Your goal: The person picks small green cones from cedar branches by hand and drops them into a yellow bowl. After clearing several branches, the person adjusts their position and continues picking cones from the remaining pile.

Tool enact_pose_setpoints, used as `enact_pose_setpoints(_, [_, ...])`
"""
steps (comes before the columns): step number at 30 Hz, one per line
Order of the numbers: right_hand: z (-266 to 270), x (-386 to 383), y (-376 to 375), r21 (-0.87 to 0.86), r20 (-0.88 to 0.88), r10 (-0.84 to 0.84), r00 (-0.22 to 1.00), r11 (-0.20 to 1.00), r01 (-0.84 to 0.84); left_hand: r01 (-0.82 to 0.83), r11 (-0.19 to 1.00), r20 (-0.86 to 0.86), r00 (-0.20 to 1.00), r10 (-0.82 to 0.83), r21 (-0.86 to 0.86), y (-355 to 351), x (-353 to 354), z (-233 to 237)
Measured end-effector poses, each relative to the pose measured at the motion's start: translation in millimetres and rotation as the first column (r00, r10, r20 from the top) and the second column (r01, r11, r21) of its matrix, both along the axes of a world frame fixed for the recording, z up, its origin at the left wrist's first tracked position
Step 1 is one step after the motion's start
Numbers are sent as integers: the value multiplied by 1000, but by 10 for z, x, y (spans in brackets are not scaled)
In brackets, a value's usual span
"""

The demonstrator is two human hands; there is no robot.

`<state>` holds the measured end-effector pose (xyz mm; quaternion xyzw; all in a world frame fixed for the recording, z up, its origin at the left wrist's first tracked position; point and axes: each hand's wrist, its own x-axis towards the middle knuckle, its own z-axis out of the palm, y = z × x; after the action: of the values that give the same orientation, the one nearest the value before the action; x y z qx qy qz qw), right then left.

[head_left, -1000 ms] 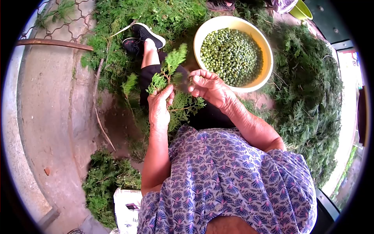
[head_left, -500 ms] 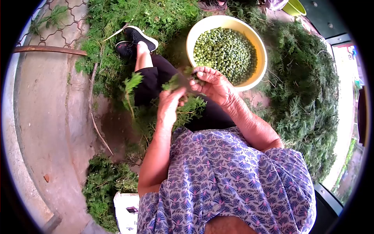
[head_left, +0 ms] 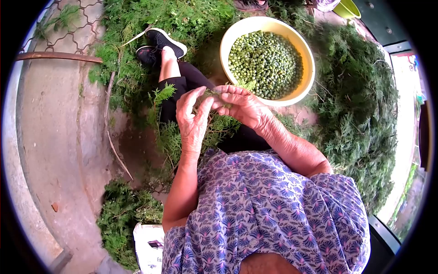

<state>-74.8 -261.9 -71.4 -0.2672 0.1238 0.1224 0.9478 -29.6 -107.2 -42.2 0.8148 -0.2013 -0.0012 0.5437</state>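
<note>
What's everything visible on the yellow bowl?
The yellow bowl is round, plastic-looking, with a paler rim, upright on the ground and nearly full of small green seeds. Green cuttings surround it. The right hand, pinching a sprig, overlaps its near rim in view; contact cannot be told.

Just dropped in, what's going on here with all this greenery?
A seated person holds a small green sprig over the lap, pinched between the left hand and the right hand. Just beyond the hands stands a yellow bowl, nearly full of small round green seeds. Heaps of cut green branches lie on the ground all around.
</note>
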Motion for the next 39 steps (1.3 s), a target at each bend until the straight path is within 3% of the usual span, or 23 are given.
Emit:
enact_pose_setpoints(1, [20, -7, 41, -49, -24, -3, 1000, 999, 2, -4, 1000, 2, 1000, 4, 0, -6, 16, -14])
enact_pose_setpoints(3, [64, -23, 86, -77, -8, 10, 1000, 997, -11, -2, 999, -178, 984, -7, -50, -11, 40, -66])
enact_pose_setpoints(8, [59, -37, 126, -136, -21, -23, 1000, 991, 20, -23, 998, -28, 999, 21, -59, -22, 41, -149])
enact_pose_setpoints(11, [106, -52, 125, -197, -43, -33, 999, 980, 24, -50, 997, -206, 978, 37, -59, 16, 26, -71])
enact_pose_setpoints(12, [139, -57, 128, -241, -43, -28, 999, 970, 17, -84, 984, -300, 953, 34, -158, 35, 36, -97])
enact_pose_setpoints(14, [166, -63, 141, -265, -6, -12, 1000, 964, 10, -90, 988, -293, 955, 49, -129, -14, 3, 2])
enact_pose_setpoints(16, [166, -48, 169, -287, 32, 10, 999, 958, 0, 75, 996, -115, 990, -80, -42, 13, 21, -10])
enact_pose_setpoints(18, [154, -40, 197, -280, 18, 40, 999, 960, -33, 47, 993, -73, 996, -55, -110, 0, 17, -43])
enact_pose_setpoints(20, [184, -43, 200, -234, 32, 50, 998, 971, -42, -64, 992, -247, 968, 35, -111, 16, 27, -60])
enact_pose_setpoints(21, [203, -38, 194, -192, 11, 48, 999, 980, -45, -126, 971, -348, 936, 49, -203, 18, 23, -52])
enact_pose_setpoints(22, [218, -36, 192, -149, -8, 45, 999, 988, -46, -126, 971, -346, 937, 50, -202, 14, 16, -33])
enact_pose_setpoints(24, [202, -22, 177, -123, -27, 46, 999, 991, -49, -409, 891, -396, 865, 309, -199, -6, 1, 4])
enact_pose_setpoints(25, [162, -26, 168, -107, -21, 29, 999, 994, -31, -478, 856, -314, 858, 407, -196, 17, 59, -54])
enact_pose_setpoints(28, [171, -27, 175, -93, -29, -20, 999, 996, 17, -257, 964, -240, 942, 232, -75, 190, 75, -28])
enact_pose_setpoints(30, [179, -1, 205, -14, -82, -124, 989, 992, 123, -261, 940, -108, 951, 289, 220, 217, -16, 110])
enact_pose_setpoints(32, [164, 10, 241, 14, -102, -150, 983, 988, 152, -124, 983, 113, 988, 110, 132, 193, -87, 109])
enact_pose_setpoints(35, [96, 18, 293, 43, -36, -70, 997, 997, 72, -68, 973, 411, 911, -30, 221, 95, -139, 72])
enact_pose_setpoints(39, [182, 10, 355, -15, -84, -98, 992, 995, 97, -54, 976, 469, 882, -52, 209, 92, -99, -5])
